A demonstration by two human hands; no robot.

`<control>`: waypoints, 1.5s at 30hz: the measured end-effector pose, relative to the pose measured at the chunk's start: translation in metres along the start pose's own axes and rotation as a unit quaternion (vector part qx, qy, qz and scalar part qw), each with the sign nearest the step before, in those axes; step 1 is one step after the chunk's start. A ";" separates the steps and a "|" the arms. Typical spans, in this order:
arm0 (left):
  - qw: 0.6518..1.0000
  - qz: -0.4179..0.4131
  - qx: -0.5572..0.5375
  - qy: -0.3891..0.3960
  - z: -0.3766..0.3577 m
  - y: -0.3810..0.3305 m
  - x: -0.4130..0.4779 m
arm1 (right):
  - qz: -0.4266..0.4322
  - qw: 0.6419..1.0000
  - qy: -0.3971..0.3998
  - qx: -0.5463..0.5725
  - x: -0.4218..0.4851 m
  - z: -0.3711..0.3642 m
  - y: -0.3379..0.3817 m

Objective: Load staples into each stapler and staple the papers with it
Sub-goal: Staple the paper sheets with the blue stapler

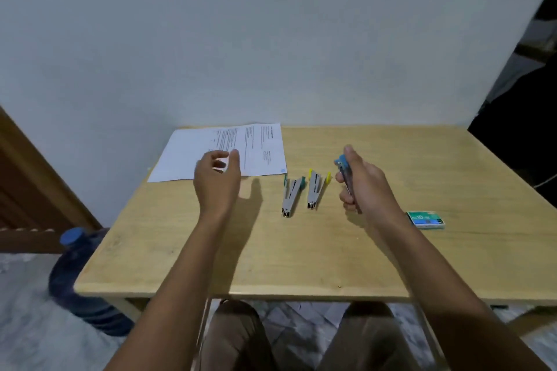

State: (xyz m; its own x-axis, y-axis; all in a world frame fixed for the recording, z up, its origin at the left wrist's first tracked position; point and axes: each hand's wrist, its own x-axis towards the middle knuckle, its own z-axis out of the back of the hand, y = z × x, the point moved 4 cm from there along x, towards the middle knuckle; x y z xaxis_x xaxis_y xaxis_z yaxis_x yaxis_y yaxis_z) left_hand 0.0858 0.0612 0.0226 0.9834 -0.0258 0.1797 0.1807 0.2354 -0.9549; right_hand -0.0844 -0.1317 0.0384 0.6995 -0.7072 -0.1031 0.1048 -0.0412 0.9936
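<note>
My right hand (366,187) grips a blue stapler (343,166) above the table, its blue end sticking out past my thumb. Two more staplers lie open on the wooden table (301,250): a green-tipped stapler (291,196) and, to its right, a yellow-tipped stapler (316,191). Printed papers (259,147) lie at the table's far left. My left hand (217,179) hovers over their near edge, fingers loosely curved and holding nothing. A green staple box (425,219) sits at the right, beyond my right wrist.
A white wall stands right behind the table. A large blue water bottle (81,280) stands on the floor by the table's left corner. A brown door (33,190) is at the left. My knees show under the front edge.
</note>
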 end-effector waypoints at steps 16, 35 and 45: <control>0.898 0.227 0.378 -0.006 0.054 0.066 0.109 | 0.070 0.993 0.065 -0.063 0.013 -0.028 0.012; 0.994 0.085 -0.068 -0.021 0.067 0.051 0.089 | 0.088 0.988 0.088 -0.086 -0.001 -0.059 0.014; 0.942 0.042 -0.332 0.029 0.073 -0.006 0.046 | 0.013 0.991 0.074 -0.112 0.013 -0.066 0.028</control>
State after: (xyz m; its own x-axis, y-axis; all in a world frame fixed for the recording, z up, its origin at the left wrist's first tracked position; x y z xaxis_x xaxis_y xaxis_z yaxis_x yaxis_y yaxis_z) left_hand 0.1289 0.1294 0.0538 0.9906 -0.0918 0.1017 0.0540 -0.4205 -0.9057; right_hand -0.0258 -0.0952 0.0622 0.7981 -0.5942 -0.0999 0.2285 0.1452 0.9627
